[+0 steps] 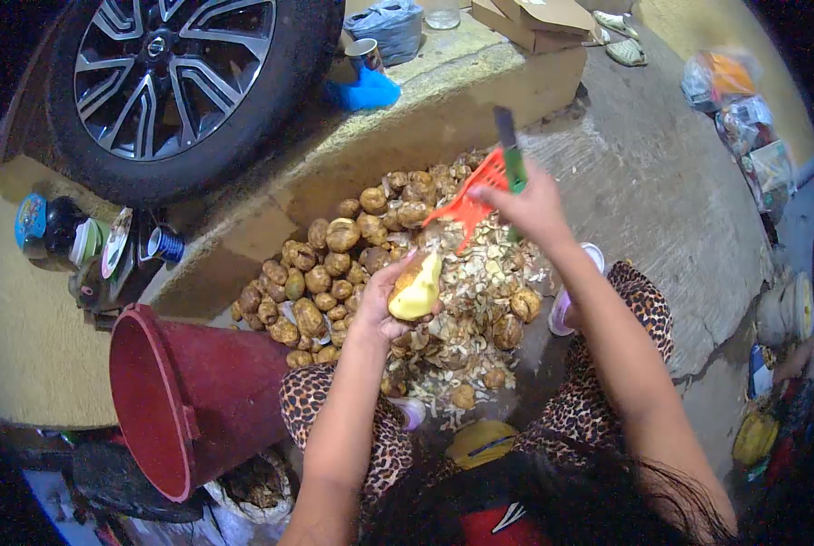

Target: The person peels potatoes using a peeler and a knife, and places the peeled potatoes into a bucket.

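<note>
Gripping a part-peeled potato [416, 289] in the left hand [387, 305], with fingers curled around it, in front of the right edge of the potato heap [337, 264]. Noting bare yellow flesh on the potato, plus a remnant of brown skin along one side. Holding a green-and-black tool [514, 169] in the closed right hand [530, 207], to the right of the heap and well apart from the potato; too blurred for exact identification. Observing an orange slotted plastic piece [478, 198] at the same hand, under the thumb. Recording loose peelings [491, 264] against the right side of the heap. Listing a red bucket [234, 391] just left of the heap, and a car wheel [311, 96] behind it, to the left.
</note>
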